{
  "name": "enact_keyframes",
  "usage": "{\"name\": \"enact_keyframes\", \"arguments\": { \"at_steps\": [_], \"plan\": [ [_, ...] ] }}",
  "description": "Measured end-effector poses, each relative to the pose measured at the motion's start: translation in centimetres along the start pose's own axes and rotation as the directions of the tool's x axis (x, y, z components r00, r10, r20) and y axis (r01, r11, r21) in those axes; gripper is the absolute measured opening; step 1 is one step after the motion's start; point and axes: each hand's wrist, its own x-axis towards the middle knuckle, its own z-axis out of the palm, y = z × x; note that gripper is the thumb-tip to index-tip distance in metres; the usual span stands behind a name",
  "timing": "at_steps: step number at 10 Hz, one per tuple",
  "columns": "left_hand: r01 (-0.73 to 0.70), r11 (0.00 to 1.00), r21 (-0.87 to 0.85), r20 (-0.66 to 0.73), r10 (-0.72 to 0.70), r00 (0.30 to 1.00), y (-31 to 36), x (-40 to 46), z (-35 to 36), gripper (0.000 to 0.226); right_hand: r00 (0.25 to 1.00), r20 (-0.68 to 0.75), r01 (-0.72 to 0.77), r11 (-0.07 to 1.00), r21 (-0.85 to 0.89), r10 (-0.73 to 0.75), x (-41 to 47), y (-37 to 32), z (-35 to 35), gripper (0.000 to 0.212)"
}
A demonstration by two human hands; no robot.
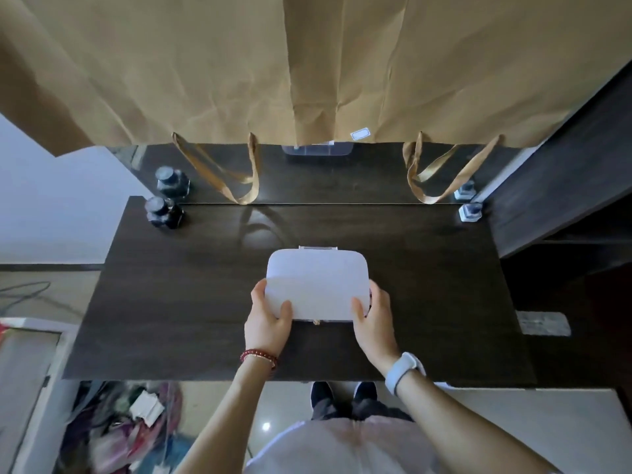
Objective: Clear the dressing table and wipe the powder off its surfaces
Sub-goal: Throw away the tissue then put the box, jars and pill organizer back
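Bottles came first: left of the white case [317,283], a dark bottle [163,212] stood at the dressing table [171,302] back edge, likely awaiting clearing. The left hand [268,314] and right hand [371,318] gripped the case's near corners, probably to lift it away. Right of the case, a small clear bottle [470,212] stood by the mirror.
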Motion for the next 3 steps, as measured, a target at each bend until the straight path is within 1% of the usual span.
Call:
{"name": "enact_keyframes", "arguments": {
  "at_steps": [1, 2, 3],
  "plan": [
    [0.004, 0.999, 0.038, 0.024, -0.005, 1.000, 0.00, 0.62, -0.07, 0.055, 1.000, 0.022, 0.003, 0.999, -0.034, -0.002, 0.37, -0.37, 0.64, 0.044],
    [-0.055, 0.996, 0.071, 0.008, 0.054, 0.998, -0.38, 0.83, 0.35, 0.055, 0.999, 0.051, 0.005, 0.998, -0.062, -0.002, 0.92, 0.06, 0.56, 0.048],
    [-0.065, 0.994, 0.088, -0.039, 0.069, 0.997, -0.62, 0.70, 0.63, 0.056, 0.998, 0.069, -0.005, 0.998, -0.066, 0.010, 0.99, 0.00, 0.26, 0.049]
  ]
}}
